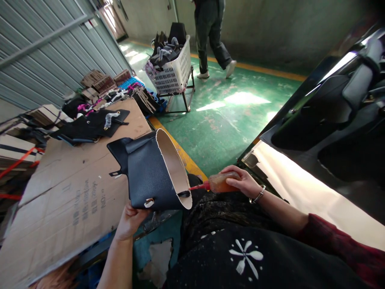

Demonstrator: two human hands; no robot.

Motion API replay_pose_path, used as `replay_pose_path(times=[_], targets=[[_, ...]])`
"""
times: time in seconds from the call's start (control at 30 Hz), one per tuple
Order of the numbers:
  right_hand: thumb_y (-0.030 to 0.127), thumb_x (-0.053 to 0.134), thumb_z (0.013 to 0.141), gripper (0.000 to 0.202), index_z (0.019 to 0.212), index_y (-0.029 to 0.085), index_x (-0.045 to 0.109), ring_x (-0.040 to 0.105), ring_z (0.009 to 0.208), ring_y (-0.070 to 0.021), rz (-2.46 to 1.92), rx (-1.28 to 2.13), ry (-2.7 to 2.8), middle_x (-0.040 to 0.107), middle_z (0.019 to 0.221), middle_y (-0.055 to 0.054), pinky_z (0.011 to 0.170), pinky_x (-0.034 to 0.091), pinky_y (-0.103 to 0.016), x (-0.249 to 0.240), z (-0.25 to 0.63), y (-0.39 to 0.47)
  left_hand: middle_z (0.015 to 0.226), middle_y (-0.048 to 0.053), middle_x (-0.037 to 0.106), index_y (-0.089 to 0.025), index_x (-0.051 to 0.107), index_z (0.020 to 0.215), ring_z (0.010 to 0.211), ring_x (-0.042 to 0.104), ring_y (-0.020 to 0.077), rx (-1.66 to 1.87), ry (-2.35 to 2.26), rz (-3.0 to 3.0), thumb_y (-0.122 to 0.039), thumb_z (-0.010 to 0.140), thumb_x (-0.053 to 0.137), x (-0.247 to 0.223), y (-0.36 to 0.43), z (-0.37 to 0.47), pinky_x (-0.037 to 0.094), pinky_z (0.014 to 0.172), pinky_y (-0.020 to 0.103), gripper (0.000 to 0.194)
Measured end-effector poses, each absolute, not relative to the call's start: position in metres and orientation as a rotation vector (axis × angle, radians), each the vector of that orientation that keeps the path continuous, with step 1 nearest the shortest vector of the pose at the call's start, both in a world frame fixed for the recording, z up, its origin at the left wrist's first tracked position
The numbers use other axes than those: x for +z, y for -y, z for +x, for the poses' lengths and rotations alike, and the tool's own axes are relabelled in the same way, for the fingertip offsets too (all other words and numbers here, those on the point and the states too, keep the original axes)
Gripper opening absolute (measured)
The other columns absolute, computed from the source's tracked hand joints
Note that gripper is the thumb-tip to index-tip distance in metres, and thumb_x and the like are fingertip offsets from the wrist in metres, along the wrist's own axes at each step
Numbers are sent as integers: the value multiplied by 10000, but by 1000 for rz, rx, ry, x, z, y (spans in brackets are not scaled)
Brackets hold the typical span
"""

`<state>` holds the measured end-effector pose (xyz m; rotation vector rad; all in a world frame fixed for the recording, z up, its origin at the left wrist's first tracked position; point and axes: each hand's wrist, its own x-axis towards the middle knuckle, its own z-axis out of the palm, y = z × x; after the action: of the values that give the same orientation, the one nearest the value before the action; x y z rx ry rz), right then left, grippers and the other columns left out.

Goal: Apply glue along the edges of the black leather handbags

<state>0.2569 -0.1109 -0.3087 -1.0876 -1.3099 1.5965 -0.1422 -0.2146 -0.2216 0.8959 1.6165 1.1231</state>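
Observation:
A black leather bag body (150, 172) with a pale lining hangs over the near edge of the cardboard-covered table, its oval opening facing right. My left hand (132, 218) grips its lower edge from below; some fingers are hidden behind the leather. My right hand (242, 182) is wrapped round a squeeze bottle (221, 182) of amber liquid. The bottle's red nozzle points left, and its tip is at the rim of the opening, beside a small black tab (184, 194). A metal fitting (148, 202) shows on the bag's lower side.
More black bag pieces (90, 126) lie on the cardboard (69, 176) at the left. Behind it are stacked parts. A white basket (173, 76) of black pieces stands on a metal frame. A person (210, 36) is beyond it. Black bags (319, 112) rise at the right.

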Motion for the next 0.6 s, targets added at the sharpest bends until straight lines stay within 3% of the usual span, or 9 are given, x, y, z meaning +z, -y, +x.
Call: replay_pose_path(times=[0.3, 0.6], targets=[[584, 795, 648, 465, 913, 217, 688, 680, 800, -234, -1082, 1638, 1265, 728, 877, -53, 698, 563, -335, -312, 261, 124, 496, 2, 564, -178, 617, 503, 548, 562, 173, 1127, -1603, 919, -279, 488, 880, -219, 212, -138, 508, 603, 310, 282], [569, 808, 634, 471, 906, 211, 667, 653, 707, -195, -1092, 1650, 1110, 712, 842, -38, 647, 528, -301, -315, 258, 122, 528, 15, 588, -170, 619, 501, 554, 548, 164, 1115, -1598, 905, -306, 483, 887, -218, 213, -137, 508, 619, 313, 302]])
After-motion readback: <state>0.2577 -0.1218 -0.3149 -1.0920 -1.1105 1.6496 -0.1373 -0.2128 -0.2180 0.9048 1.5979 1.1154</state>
